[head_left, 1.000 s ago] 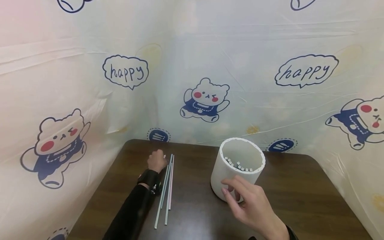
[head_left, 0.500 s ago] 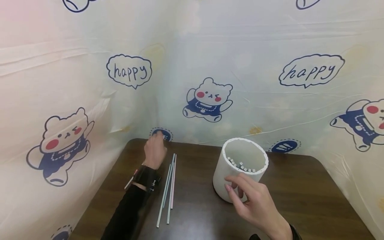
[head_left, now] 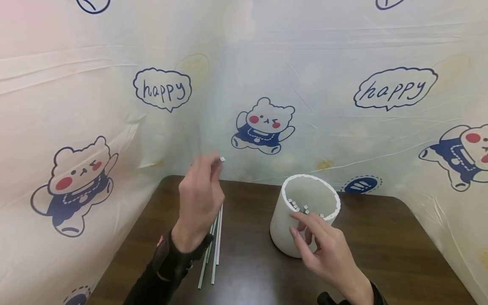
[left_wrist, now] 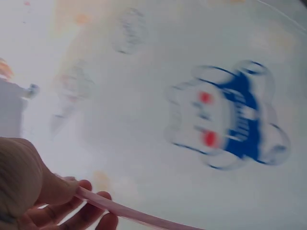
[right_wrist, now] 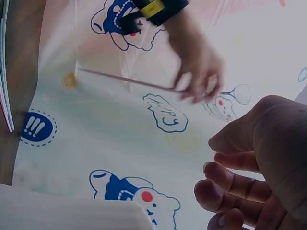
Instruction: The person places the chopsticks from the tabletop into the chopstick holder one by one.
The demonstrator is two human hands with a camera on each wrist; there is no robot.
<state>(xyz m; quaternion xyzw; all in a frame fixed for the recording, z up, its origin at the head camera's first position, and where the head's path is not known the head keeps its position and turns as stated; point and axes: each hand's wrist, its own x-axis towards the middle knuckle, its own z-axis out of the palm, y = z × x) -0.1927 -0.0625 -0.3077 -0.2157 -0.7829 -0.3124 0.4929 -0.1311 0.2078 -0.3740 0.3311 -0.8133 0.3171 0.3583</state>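
My left hand (head_left: 200, 190) is raised above the back left of the table and pinches a thin pink stick (left_wrist: 144, 218) between thumb and fingers. The stick hangs down from the fingers in the right wrist view; in the head view only its pale square end (head_left: 223, 159) shows. Before my right hand (head_left: 329, 245) stands a white cylindrical holder (head_left: 280, 228), tilted toward me in this view, with several square stick ends (head_left: 293, 204) inside its rim. The right hand's fingers curve loosely at the holder's near side, with nothing between thumb and fingertips.
Several long, pale green and pink sticks (head_left: 213, 273) lie in a loose bundle on the dark wooden table (head_left: 251, 271), partly behind the left hand. A printed cloth curtain (head_left: 324, 127) encloses the table's back and sides.
The left hand has risen from the table's left side, bringing up the pink stick, and has turned toward the right. My right hand has stayed almost still by the holder.
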